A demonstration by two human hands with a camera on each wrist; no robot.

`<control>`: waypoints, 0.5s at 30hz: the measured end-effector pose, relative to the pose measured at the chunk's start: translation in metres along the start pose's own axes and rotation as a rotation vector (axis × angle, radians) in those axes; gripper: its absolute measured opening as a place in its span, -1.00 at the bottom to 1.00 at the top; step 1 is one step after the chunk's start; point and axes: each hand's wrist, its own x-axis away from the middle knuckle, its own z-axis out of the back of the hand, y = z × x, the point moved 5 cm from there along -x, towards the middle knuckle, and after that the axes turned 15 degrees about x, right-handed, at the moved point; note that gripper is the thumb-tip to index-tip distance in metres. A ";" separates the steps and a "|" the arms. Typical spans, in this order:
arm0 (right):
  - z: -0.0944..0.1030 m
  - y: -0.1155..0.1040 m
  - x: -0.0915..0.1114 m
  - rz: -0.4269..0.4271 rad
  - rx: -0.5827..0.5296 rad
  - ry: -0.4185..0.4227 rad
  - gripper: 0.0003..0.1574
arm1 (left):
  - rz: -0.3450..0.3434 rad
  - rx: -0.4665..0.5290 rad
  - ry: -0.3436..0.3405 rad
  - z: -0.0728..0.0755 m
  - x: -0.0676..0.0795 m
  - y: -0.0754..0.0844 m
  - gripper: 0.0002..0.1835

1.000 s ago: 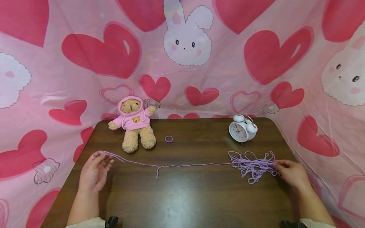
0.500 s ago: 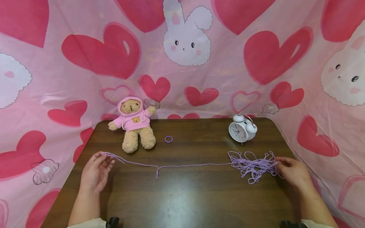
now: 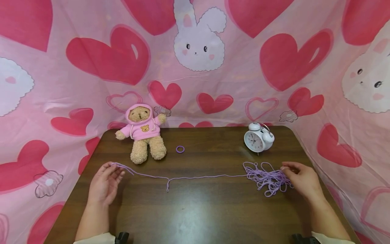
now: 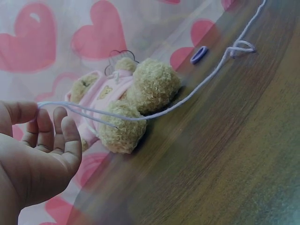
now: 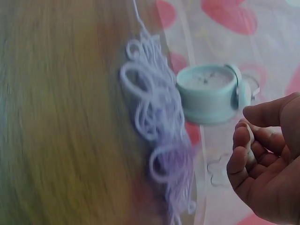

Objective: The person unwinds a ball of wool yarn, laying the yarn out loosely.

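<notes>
Between thumb and fingertips my left hand (image 3: 105, 183) pinches the doubled end of a lilac strand of yarn (image 4: 187, 97). From there the strand runs slack across the table, past a small twisted loop (image 3: 168, 185), to a loose tangled heap of the yarn (image 3: 269, 179) on the right. Above the heap's right part, my right hand (image 3: 303, 179) hovers with loosely bent fingers. The right wrist view shows its thumb (image 5: 267, 115) and fingertips slightly apart, with no yarn between them; the yarn heap (image 5: 157, 108) lies beside the hand there.
A teddy bear (image 3: 143, 130) in a pink hoodie sits at the back left of the brown table (image 3: 189, 213). Beside it lies a purple ring (image 3: 180, 149). A white alarm clock (image 3: 258, 138) stands behind the yarn heap. Pink heart-print cloth (image 3: 243, 67) surrounds the table.
My right hand has come off the heap's right edge and moved left over it. The left hand has shifted very slightly right, still pinching the yarn.
</notes>
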 end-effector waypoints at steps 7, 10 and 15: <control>-0.010 -0.036 -0.004 0.062 -0.054 -0.021 -0.59 | -0.003 0.001 -0.010 -0.003 -0.001 -0.003 -0.85; -0.016 -0.051 -0.006 0.082 -0.091 -0.030 -0.62 | 0.004 -0.003 -0.006 -0.005 -0.001 -0.005 -0.85; -0.029 -0.077 -0.008 0.114 -0.160 -0.070 -0.67 | 0.014 -0.003 -0.001 -0.007 -0.001 -0.008 -0.84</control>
